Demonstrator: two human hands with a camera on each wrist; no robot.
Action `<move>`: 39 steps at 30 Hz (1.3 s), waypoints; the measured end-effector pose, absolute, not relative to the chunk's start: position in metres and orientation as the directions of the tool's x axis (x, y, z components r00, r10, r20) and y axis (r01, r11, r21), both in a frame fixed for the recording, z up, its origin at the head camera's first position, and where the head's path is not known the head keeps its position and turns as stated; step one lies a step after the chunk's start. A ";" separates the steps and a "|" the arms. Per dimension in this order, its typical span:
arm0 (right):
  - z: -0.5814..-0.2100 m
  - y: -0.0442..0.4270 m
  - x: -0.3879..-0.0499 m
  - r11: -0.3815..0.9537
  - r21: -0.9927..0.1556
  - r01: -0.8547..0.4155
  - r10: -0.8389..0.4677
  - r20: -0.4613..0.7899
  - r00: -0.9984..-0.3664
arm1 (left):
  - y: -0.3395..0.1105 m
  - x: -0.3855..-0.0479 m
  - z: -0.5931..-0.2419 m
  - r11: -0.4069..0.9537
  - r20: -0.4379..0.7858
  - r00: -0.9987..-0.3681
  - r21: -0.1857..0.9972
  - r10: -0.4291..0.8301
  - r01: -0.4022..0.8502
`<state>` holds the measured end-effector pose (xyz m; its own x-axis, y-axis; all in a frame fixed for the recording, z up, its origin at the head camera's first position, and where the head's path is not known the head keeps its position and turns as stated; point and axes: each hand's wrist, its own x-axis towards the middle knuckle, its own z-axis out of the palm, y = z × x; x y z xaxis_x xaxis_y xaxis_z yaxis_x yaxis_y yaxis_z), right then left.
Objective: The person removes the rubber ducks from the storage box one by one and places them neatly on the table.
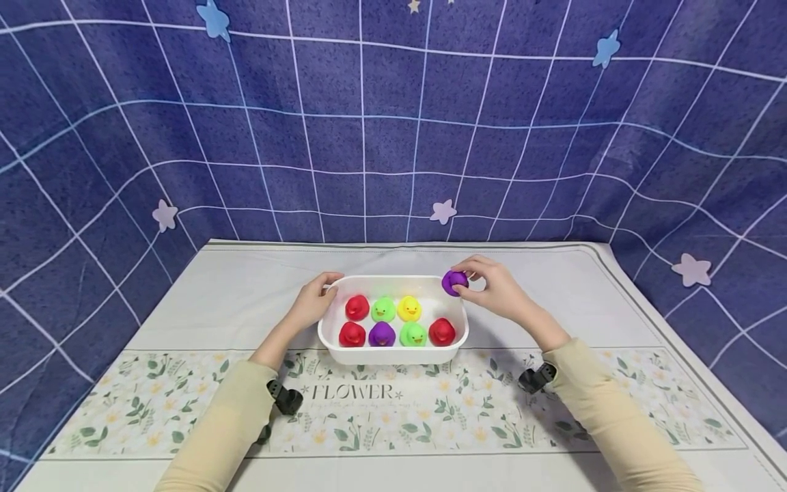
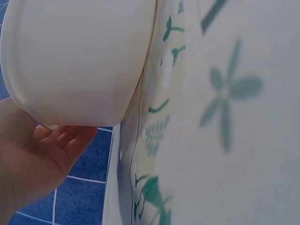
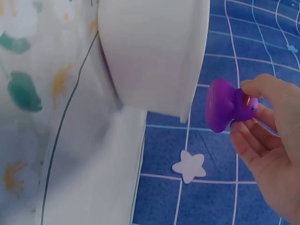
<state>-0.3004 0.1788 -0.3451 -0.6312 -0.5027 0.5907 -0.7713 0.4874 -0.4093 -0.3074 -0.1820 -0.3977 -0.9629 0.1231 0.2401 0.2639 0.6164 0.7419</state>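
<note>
A white plastic tub (image 1: 393, 355) stands on the table with several rubber ducks in two rows. Along the back row are a red duck (image 1: 357, 308), a green duck (image 1: 384, 309) and a yellow duck (image 1: 409, 309). Red ducks stand at both ends of the front row, with a purple duck (image 1: 382, 335) and a green duck (image 1: 413, 334) between them. My left hand (image 1: 312, 301) grips the tub's left end near its far corner. Between thumb and fingers, my right hand (image 1: 492, 287) pinches another purple duck (image 3: 225, 105), raised by the tub's far right corner.
A white tablecloth (image 1: 246, 287) covers the table, with a floral band (image 1: 393, 410) lettered FLOWER near the front. Behind the table hangs a blue curtain (image 1: 393, 150) with a grid and stars. Each wrist wears a small black camera.
</note>
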 end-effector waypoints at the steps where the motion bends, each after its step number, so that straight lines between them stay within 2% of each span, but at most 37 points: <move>1: -0.345 0.181 -0.301 0.489 -0.409 -0.770 -0.503 0.589 -0.632 | -0.182 -0.307 -0.398 0.615 0.240 -0.963 0.742 0.125 0.265; 11: -0.352 0.196 -0.303 0.490 -0.426 -0.761 -0.492 0.585 -0.645 | -0.182 -0.308 -0.397 0.605 0.242 -0.959 0.746 0.147 0.280; 25: -0.359 0.217 -0.303 0.550 -0.439 -0.710 -0.459 0.551 -0.697 | -0.182 -0.308 -0.397 0.599 0.242 -0.959 0.749 0.149 0.282; 39: -0.381 0.226 -0.306 0.612 -0.505 -0.609 -0.432 0.431 -0.792 | -0.181 -0.308 -0.398 0.607 0.232 -0.961 0.746 0.151 0.275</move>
<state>-0.3062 0.2261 -0.3813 -0.7921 -0.4318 0.4314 -0.6086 0.6118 -0.5053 -0.3078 -0.1806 -0.3978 -0.9609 0.1507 0.2324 0.2755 0.6067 0.7457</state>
